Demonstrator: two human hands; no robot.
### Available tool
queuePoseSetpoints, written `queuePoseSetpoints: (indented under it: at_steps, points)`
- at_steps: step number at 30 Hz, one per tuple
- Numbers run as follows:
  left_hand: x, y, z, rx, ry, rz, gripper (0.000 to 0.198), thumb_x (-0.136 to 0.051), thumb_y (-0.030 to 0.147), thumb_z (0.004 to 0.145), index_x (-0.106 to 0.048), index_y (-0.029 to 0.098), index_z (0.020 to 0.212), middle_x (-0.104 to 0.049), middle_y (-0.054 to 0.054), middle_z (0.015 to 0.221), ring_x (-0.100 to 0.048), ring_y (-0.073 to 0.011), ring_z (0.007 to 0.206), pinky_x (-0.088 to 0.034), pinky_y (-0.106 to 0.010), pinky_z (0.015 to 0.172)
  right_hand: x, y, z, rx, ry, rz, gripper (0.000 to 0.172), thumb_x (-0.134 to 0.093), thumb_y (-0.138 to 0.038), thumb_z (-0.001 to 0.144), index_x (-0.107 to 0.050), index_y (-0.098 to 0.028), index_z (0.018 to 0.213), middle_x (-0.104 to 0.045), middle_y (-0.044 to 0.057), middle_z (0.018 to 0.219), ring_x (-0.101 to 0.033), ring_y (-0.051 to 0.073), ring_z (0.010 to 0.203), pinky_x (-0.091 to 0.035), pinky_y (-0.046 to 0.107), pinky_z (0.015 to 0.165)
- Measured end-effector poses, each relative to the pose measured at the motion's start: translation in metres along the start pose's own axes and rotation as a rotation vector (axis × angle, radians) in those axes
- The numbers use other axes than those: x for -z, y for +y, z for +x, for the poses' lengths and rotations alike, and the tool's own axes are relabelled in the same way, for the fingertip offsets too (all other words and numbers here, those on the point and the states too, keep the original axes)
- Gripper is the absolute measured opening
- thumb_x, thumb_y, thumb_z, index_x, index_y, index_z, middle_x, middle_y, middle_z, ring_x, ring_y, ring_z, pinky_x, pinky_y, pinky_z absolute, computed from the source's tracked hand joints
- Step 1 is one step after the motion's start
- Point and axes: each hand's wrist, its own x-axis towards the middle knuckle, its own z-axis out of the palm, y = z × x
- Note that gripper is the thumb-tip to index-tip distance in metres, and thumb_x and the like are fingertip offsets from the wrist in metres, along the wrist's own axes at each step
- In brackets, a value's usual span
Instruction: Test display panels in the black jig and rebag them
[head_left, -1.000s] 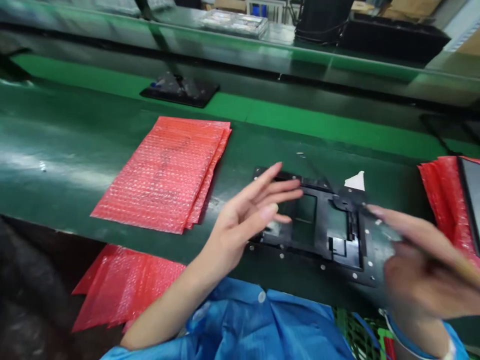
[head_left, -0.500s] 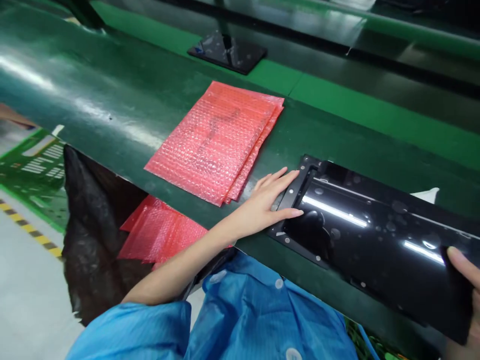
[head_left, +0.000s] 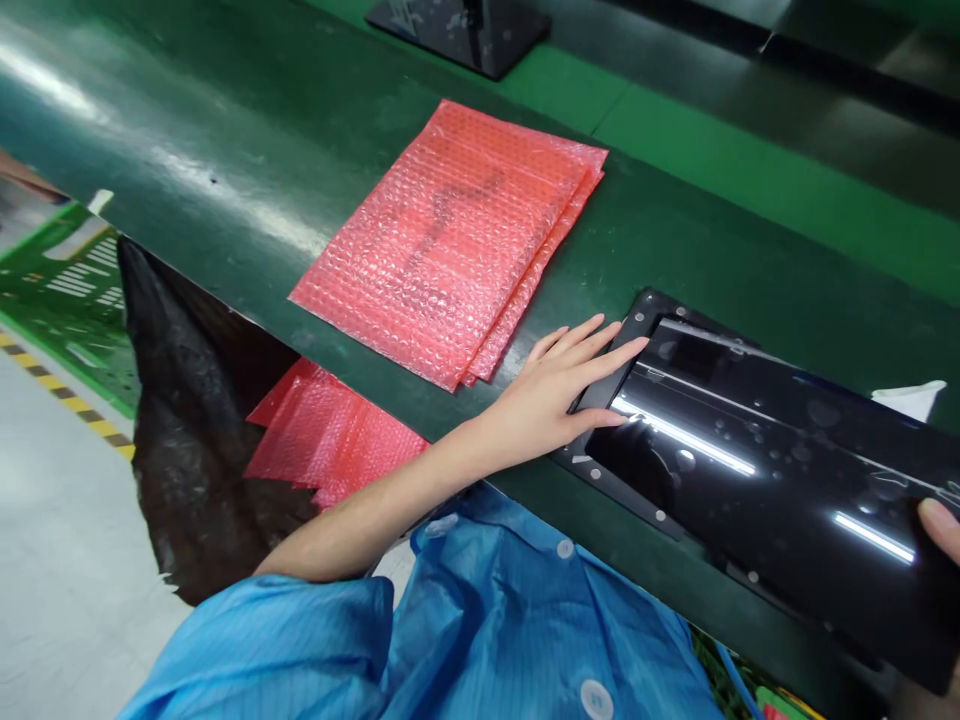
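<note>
A long glossy black panel (head_left: 780,450) lies at the right, on a dark frame (head_left: 630,505) with small round silvery dots along its edge. My left hand (head_left: 562,395) rests on the panel's left end, fingers stretched out and spread, thumb on the glossy surface. At the right picture edge, my right hand (head_left: 942,530) holds the panel's far end with the thumb on top; its other fingers are mostly out of view. Left of the panel, red bubble-wrap bags (head_left: 450,240) lie stacked on the green work surface (head_left: 247,230).
More red bubble wrap (head_left: 334,435) hangs below the front edge beside a dark plastic sheet (head_left: 202,440). A black stand base (head_left: 465,30) stands at the back. A white scrap (head_left: 911,400) pokes out behind the panel. A green crate (head_left: 71,290) is at far left.
The view has shifted, so the bags and stand base appear higher. My left hand and the panel's left end appear further right; both hands stay on the panel.
</note>
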Motion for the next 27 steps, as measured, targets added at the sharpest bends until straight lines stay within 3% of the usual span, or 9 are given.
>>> queuePoseSetpoints:
  at_steps: [7,12,16,22,27]
  points:
    - [-0.002,0.000,0.001,0.001,0.008,0.002,0.066,-0.064,0.045,0.093,-0.040,0.029,0.152,-0.033,-0.011,0.163,-0.020,-0.0256,0.154,-0.018,-0.052,0.122,0.001,0.001,0.006,-0.047,0.000,0.032,0.028,-0.079,-0.051,0.066,-0.072,-0.047,0.093,-0.076,0.002,0.097,-0.035,0.037,0.143,-0.031,0.065,0.116]
    - [-0.001,0.000,0.001,-0.025,-0.016,0.074,0.052,-0.061,0.039,0.096,-0.050,0.033,0.146,-0.030,-0.011,0.164,-0.017,-0.0262,0.155,-0.019,-0.054,0.122,-0.001,-0.005,0.003,0.056,-0.019,0.046,0.038,-0.081,-0.046,0.066,-0.073,-0.047,0.103,-0.076,0.000,0.095,-0.032,0.030,0.146,-0.025,0.051,0.125]
    - [0.000,0.001,0.000,-0.047,-0.051,0.116,0.043,-0.057,0.037,0.098,-0.057,0.034,0.140,-0.026,-0.013,0.165,-0.016,-0.0285,0.155,-0.019,-0.056,0.121,0.004,-0.003,0.003,-0.022,0.007,0.026,0.038,-0.083,-0.047,0.064,-0.074,-0.046,0.100,-0.075,-0.003,0.107,-0.034,0.036,0.144,-0.024,0.054,0.125]
    - [0.000,0.003,0.000,-0.037,-0.042,0.129,0.044,-0.060,0.039,0.096,-0.057,0.036,0.140,-0.026,-0.009,0.166,-0.018,-0.0282,0.155,-0.019,-0.057,0.121,0.013,0.003,0.011,-0.097,0.081,-0.064,0.033,-0.084,-0.051,0.062,-0.072,-0.049,0.093,-0.068,-0.005,0.126,-0.033,0.042,0.143,-0.041,0.067,0.108]
    - [0.000,0.004,-0.001,-0.030,-0.034,0.120,0.043,-0.060,0.040,0.096,-0.058,0.036,0.138,-0.026,-0.007,0.166,-0.018,-0.0283,0.155,-0.020,-0.057,0.121,0.011,0.002,0.008,-0.073,0.073,-0.127,0.041,-0.081,-0.058,0.063,-0.071,-0.054,0.102,-0.071,-0.001,0.120,-0.039,0.043,0.139,-0.050,0.068,0.092]
